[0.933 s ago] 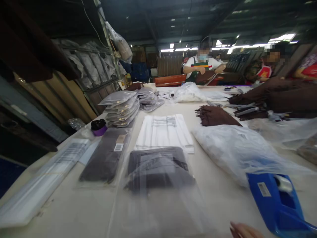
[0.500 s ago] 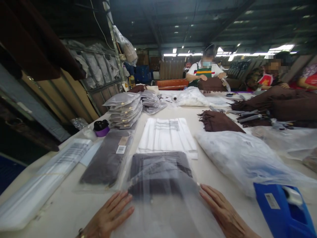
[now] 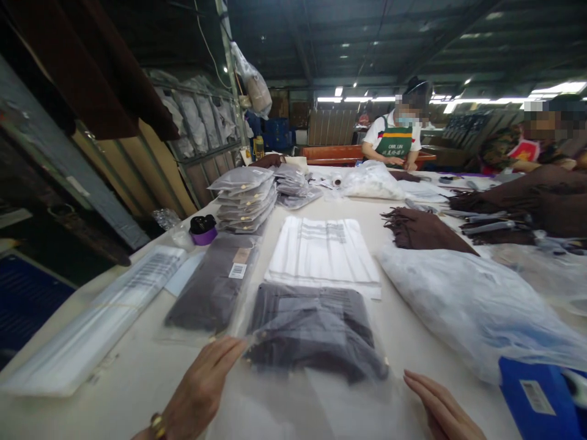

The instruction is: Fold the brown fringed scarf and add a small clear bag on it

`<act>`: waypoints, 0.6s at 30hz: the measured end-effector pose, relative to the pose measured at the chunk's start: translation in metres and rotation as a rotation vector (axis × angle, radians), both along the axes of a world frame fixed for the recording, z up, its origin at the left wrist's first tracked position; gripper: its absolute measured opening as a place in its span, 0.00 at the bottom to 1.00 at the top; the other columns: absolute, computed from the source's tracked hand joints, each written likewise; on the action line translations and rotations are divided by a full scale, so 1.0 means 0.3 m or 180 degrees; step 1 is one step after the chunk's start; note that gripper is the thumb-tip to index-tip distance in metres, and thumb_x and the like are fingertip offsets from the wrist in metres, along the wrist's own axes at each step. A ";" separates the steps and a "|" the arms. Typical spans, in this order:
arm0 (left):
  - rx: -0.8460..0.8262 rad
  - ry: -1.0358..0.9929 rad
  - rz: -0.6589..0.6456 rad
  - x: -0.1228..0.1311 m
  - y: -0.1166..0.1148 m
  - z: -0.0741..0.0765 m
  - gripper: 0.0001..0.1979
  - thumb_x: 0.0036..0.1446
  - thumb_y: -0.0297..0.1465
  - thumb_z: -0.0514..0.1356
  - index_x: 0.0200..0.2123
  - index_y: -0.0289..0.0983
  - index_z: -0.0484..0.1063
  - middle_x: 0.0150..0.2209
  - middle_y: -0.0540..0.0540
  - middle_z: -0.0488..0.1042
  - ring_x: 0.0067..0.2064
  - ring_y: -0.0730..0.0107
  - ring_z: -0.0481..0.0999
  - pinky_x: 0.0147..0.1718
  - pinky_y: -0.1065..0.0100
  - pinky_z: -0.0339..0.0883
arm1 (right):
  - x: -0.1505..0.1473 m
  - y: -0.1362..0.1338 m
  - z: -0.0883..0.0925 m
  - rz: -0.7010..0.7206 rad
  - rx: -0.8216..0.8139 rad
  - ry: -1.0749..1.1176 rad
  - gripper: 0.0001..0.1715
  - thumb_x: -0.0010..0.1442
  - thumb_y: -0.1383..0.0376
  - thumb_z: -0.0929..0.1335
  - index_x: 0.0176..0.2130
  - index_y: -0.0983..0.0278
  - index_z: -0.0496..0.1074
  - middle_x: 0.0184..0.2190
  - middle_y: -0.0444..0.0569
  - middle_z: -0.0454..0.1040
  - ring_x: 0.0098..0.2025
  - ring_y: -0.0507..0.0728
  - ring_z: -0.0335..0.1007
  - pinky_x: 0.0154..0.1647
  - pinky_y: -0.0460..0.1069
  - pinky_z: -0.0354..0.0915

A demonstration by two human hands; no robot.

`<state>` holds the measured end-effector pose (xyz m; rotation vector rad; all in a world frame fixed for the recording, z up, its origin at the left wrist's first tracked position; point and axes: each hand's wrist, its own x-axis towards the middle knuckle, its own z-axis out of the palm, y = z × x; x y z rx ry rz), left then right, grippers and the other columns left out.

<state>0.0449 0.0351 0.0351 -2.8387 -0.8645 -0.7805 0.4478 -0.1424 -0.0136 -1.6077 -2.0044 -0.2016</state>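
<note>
A clear plastic bag (image 3: 316, 333) with a folded dark garment inside lies flat on the pale surface (image 3: 137, 391) at six o'clock, right in front of the person. The left hand (image 3: 202, 385) lies open at the bag's eight o'clock edge, fingers stretched out and fingertips on the plastic, gripping nothing. The right hand (image 3: 440, 409) lies flat and open at the bag's four o'clock corner, fingers straight; I cannot tell whether it touches the film. Just beyond the bag at twelve o'clock sits a stack of white folded cloth (image 3: 323, 253), touching its far edge. At ten o'clock lies another bagged dark garment (image 3: 215, 287) with a barcode label. A blue tape dispenser (image 3: 541, 397) stands at three o'clock, beside a heap of clear bags (image 3: 472, 305). A co-worker in a green apron (image 3: 394, 143) stands at the far end
</note>
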 end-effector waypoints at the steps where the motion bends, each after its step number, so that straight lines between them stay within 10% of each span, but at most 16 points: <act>1: -0.0310 -0.0077 0.0142 0.072 0.020 0.016 0.20 0.57 0.21 0.44 0.50 0.37 0.66 0.44 0.45 0.73 0.48 0.71 0.70 0.50 0.69 0.64 | -0.017 0.032 0.004 -0.0033 0.0125 0.0119 0.31 0.58 0.71 0.60 0.59 0.53 0.57 0.47 0.47 0.73 0.47 0.54 0.71 0.47 0.46 0.68; 3: -0.1298 0.0071 0.0661 0.234 0.063 0.040 0.16 0.59 0.26 0.47 0.47 0.35 0.67 0.45 0.43 0.72 0.48 0.66 0.69 0.51 0.64 0.63 | -0.070 0.127 0.031 -0.0042 0.0182 0.0385 0.25 0.58 0.69 0.61 0.54 0.56 0.64 0.47 0.49 0.72 0.48 0.55 0.69 0.48 0.48 0.67; 8: -0.1676 0.0292 0.1125 0.521 0.132 0.069 0.14 0.61 0.32 0.46 0.36 0.35 0.70 0.37 0.42 0.73 0.42 0.60 0.71 0.43 0.59 0.65 | -0.228 0.425 0.114 -0.0046 -0.0539 0.0776 0.23 0.57 0.73 0.57 0.48 0.62 0.69 0.45 0.53 0.71 0.48 0.57 0.66 0.50 0.53 0.64; 18: -0.2150 0.0967 0.1408 0.548 0.177 0.083 0.21 0.63 0.38 0.43 0.33 0.36 0.73 0.37 0.41 0.76 0.44 0.55 0.73 0.41 0.52 0.63 | -0.257 0.601 0.077 -0.0328 -0.1259 0.1074 0.25 0.51 0.77 0.56 0.40 0.60 0.74 0.39 0.48 0.73 0.43 0.55 0.66 0.47 0.50 0.62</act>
